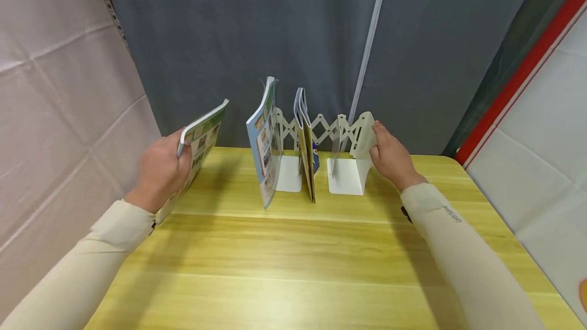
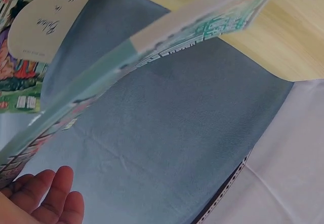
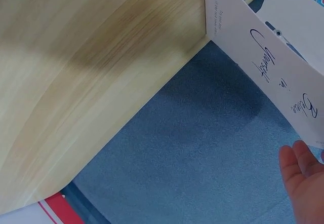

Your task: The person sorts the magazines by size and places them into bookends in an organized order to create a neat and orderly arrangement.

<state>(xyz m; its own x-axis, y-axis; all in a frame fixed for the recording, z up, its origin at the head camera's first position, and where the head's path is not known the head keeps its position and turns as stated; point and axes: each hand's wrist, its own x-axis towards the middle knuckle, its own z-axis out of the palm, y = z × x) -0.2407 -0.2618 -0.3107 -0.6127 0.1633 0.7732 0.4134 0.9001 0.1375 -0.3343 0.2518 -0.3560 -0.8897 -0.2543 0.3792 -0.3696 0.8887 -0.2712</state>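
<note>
My left hand (image 1: 160,167) grips a thin paperback book (image 1: 204,139) by its spine, raised and tilted left of a white expandable book rack (image 1: 346,180). In the left wrist view that book's spine crosses diagonally above the fingertips. At the rack's right end, my right hand (image 1: 394,159) touches the outer face of the end panel. The right wrist view shows extended fingers at the edge of this panel (image 3: 263,67), lettered "Believe in Yourself". A light-blue-edged book (image 1: 260,139) stands at the rack's left end, and thin booklets (image 1: 306,152) stand near its middle.
The rack stands on a wood-grain table (image 1: 275,258), near its back edge. Behind it hangs a dark grey curtain (image 1: 229,39). Pale cloth walls (image 1: 59,116) close off the left side, and a white panel with a red border (image 1: 518,73) runs along the right.
</note>
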